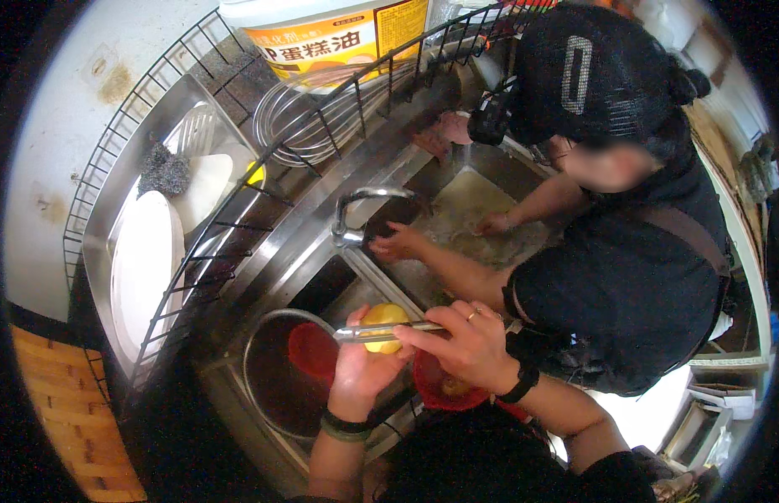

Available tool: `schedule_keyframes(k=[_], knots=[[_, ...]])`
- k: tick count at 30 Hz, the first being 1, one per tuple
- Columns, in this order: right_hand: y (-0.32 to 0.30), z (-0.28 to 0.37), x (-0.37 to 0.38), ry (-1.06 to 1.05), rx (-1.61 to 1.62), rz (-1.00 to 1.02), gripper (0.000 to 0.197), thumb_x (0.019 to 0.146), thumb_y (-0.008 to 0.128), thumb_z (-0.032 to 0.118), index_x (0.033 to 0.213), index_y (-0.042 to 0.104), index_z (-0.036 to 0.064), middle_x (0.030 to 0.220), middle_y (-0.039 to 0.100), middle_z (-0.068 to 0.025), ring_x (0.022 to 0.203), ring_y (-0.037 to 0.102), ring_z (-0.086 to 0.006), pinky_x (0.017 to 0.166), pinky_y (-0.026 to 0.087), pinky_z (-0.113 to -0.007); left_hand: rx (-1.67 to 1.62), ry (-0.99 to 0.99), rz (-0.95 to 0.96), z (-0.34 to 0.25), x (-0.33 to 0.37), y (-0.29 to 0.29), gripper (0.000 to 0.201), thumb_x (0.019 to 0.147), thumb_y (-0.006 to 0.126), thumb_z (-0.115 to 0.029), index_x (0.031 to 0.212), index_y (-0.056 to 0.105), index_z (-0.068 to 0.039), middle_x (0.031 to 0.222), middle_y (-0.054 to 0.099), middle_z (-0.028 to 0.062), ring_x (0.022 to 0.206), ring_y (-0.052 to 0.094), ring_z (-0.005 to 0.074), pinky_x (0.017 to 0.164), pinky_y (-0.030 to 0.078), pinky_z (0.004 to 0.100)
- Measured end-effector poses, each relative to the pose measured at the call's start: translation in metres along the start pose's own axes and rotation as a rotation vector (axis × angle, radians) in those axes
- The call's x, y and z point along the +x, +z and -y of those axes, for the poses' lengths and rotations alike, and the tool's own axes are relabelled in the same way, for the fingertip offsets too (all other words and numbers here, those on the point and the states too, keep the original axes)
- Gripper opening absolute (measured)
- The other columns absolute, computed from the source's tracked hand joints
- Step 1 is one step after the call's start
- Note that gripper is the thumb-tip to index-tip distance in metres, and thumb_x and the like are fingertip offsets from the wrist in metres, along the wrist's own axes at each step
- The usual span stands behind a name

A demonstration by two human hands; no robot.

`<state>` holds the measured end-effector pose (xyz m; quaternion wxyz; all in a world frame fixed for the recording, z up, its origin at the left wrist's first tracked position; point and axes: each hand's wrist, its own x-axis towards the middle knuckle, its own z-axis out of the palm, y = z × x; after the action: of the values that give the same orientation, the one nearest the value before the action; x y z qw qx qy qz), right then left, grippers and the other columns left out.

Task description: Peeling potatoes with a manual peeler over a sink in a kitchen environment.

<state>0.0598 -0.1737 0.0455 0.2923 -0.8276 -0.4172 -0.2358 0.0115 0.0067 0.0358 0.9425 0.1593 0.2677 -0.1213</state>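
Note:
My left hand (362,366) is closed round a peeled-looking yellow potato (384,315), palm side up. In my right hand (471,342) is a metal peeler (356,334), which lies across the potato, its head by my left fingers. Under my left hand stands a large metal pot (263,394) with a red bowl (312,350) in it. Below my right hand a red basket (431,394) partly shows, holding a round yellowish piece (455,386); my hand and wrist hide the rest.
A co-worker in black (624,243) leans in from the right, both hands over the other sink basin (469,205). Between us is the curved faucet (349,226). A black wire rack (230,226) at the back carries a white tub (322,33), whisks (293,121) and a tray (104,243).

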Motion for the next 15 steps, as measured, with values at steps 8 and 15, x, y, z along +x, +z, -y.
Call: schedule_keyframes(k=[8, 15], knots=[[-0.003, -0.01, 0.012, 0.232, 0.058, -0.053, 0.043, 0.068, 0.062, 0.014, 0.107, 0.066, 0.0329, 0.083, 0.056, 0.0023, 0.071, 0.058, -0.0166, 0.054, 0.047, -0.028, 0.234, 0.223, -0.003, 0.006, -0.021, 0.019, 0.038, 0.094, 0.039, -0.042, 0.104, 0.057, -0.011, 0.095, 0.064, 0.0085, 0.077, 0.059, 0.0223, 0.066, 0.047, 0.0366], [-0.023, 0.008, 0.007, 0.048, -0.055, 0.085, 0.049, 0.068, 0.062, 0.017, 0.113, 0.063, 0.0355, 0.082, 0.054, 0.0035, 0.072, 0.054, -0.0159, 0.06, 0.044, -0.031, 0.088, 0.146, 0.111, -0.006, -0.004, 0.009, 0.041, 0.095, 0.041, -0.04, 0.115, 0.054, -0.008, 0.111, 0.061, 0.0122, 0.1, 0.057, 0.0236, 0.083, 0.047, 0.0402]])
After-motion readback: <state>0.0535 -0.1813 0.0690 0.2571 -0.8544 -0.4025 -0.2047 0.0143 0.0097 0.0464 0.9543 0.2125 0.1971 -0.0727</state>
